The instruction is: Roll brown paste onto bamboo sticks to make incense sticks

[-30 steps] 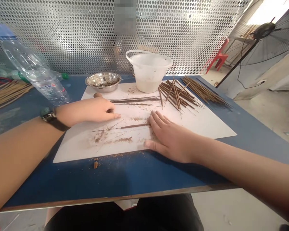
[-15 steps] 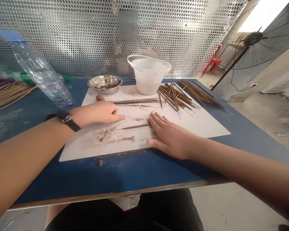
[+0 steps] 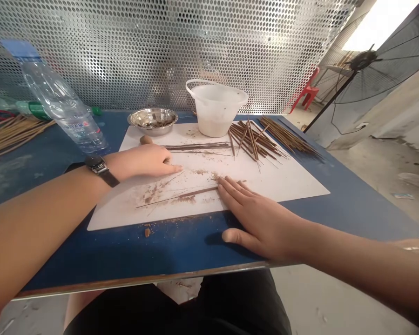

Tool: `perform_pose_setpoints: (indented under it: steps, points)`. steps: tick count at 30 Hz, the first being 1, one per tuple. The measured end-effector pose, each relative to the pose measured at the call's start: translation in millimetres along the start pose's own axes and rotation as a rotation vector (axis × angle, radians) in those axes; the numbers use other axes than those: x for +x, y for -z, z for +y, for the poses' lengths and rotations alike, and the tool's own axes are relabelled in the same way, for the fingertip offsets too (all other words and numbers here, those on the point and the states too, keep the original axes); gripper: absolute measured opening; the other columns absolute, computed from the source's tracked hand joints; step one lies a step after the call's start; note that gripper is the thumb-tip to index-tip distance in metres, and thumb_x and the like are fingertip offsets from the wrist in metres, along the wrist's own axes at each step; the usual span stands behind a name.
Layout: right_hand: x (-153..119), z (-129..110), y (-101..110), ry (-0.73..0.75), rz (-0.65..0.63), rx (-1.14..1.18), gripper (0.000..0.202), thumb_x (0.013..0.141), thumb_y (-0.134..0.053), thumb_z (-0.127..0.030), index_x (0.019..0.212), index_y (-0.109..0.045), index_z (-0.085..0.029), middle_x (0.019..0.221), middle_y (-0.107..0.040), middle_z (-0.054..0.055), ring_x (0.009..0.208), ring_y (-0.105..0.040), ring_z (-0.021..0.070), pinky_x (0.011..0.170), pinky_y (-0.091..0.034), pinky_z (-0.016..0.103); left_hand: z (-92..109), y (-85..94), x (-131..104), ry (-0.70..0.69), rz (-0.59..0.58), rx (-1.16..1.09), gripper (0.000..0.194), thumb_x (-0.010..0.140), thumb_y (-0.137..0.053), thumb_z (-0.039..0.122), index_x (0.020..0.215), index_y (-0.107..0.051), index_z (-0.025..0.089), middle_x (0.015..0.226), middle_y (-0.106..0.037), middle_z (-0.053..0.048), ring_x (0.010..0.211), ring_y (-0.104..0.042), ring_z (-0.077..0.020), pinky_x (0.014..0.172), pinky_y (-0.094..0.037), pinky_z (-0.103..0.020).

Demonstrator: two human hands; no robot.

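My right hand [image 3: 253,211] lies palm down with its fingers stretched, fingertips on one end of a thin brown incense stick [image 3: 186,193] on the white board [image 3: 293,184]. Its thumb sticks out over the blue table edge side. My left hand [image 3: 148,160], below a wristwatch, rests on the board's left part with the thumb pointing right; the other fingers are bent and partly hidden. Just beyond it sit a brown lump of dough [image 3: 145,139] and a row of thin bare sticks [image 3: 202,146]. Brown crumbs [image 3: 157,190] are scattered between the hands.
Behind stand a metal bowl [image 3: 153,122] with brown bits and a white plastic bucket [image 3: 216,109]. Rolled incense sticks [image 3: 254,142] lie at the board's right, another bundle [image 3: 289,137] beyond. A water bottle [image 3: 63,100] stands left. Perforated metal [image 3: 125,56] closes the back.
My right hand has slid towards me, its thumb now past the board's front edge. The incense stick has rolled nearer and turned slightly. My left hand stays nearly still.
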State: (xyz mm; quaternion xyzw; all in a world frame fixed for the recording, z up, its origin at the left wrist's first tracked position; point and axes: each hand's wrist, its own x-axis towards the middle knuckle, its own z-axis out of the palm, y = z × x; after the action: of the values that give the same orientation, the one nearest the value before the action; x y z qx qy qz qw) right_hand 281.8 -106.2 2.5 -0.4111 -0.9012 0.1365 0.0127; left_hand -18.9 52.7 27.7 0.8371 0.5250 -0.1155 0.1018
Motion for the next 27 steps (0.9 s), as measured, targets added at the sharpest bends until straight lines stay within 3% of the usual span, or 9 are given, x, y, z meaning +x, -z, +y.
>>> perform_pose_setpoints:
  steps: [4, 8, 11, 18, 21, 27]
  points:
    - [34.9, 11.4, 2.2, -0.017, 0.023, 0.000, 0.118, 0.104, -0.030, -0.088, 0.176, -0.026, 0.006, 0.181, -0.016, 0.032, 0.171, -0.013, 0.0484, 0.138, -0.025, 0.068, 4.9, 3.3, -4.9, 0.001, -0.003, -0.023, 0.062, 0.097, -0.053, 0.076, 0.064, -0.039, 0.025, 0.064, -0.058, -0.006, 0.054, -0.045, -0.0206, 0.059, -0.031, -0.043]
    - [65.8, 21.8, 4.4, -0.029, 0.033, -0.015, 0.123, 0.104, -0.022, -0.090, 0.173, -0.026, 0.012, 0.181, -0.011, 0.035, 0.172, -0.006, 0.0487, 0.138, -0.018, 0.070, 6.3, 4.8, -7.2, -0.011, -0.005, -0.021, 0.061, 0.097, -0.052, 0.074, 0.063, -0.040, 0.025, 0.065, -0.057, -0.007, 0.056, -0.047, -0.0217, 0.061, -0.033, -0.043]
    - [59.5, 18.5, 5.1, 0.017, 0.026, -0.010, 0.123, 0.103, -0.026, -0.091, 0.175, -0.024, 0.009, 0.182, -0.009, 0.033, 0.172, -0.002, 0.0477, 0.139, -0.017, 0.069, 5.7, 4.0, -6.2, -0.014, 0.004, -0.021, 0.063, 0.097, -0.055, 0.074, 0.062, -0.037, 0.025, 0.063, -0.057, -0.007, 0.056, -0.045, -0.0216, 0.061, -0.032, -0.042]
    - [12.6, -5.3, 9.6, 0.062, -0.048, 0.042, 0.122, 0.101, -0.036, -0.092, 0.177, -0.027, 0.002, 0.182, -0.014, 0.029, 0.172, -0.013, 0.0447, 0.140, -0.024, 0.064, 8.5, 4.5, -7.1, 0.007, -0.005, -0.023, 0.062, 0.098, -0.054, 0.072, 0.061, -0.036, 0.025, 0.062, -0.053, -0.006, 0.055, -0.043, -0.0211, 0.061, -0.031, -0.042]
    - [25.4, -3.3, 6.9, 0.039, -0.024, 0.033, 0.121, 0.102, -0.032, -0.091, 0.176, -0.027, 0.005, 0.182, -0.016, 0.031, 0.172, -0.013, 0.0467, 0.139, -0.022, 0.066, 8.7, 4.5, -7.8, 0.005, 0.001, -0.025, 0.062, 0.098, -0.054, 0.072, 0.062, -0.037, 0.025, 0.063, -0.054, -0.006, 0.055, -0.043, -0.0208, 0.060, -0.031, -0.042]
    - [75.3, 10.4, 0.5, -0.015, 0.024, -0.009, 0.125, 0.101, -0.020, -0.093, 0.176, -0.022, 0.008, 0.182, -0.006, 0.033, 0.171, -0.001, 0.0510, 0.137, -0.014, 0.074, 9.6, 4.7, -9.2, 0.000, 0.007, -0.030, 0.063, 0.097, -0.055, 0.073, 0.061, -0.037, 0.025, 0.063, -0.057, -0.007, 0.054, -0.043, -0.0205, 0.059, -0.032, -0.042]
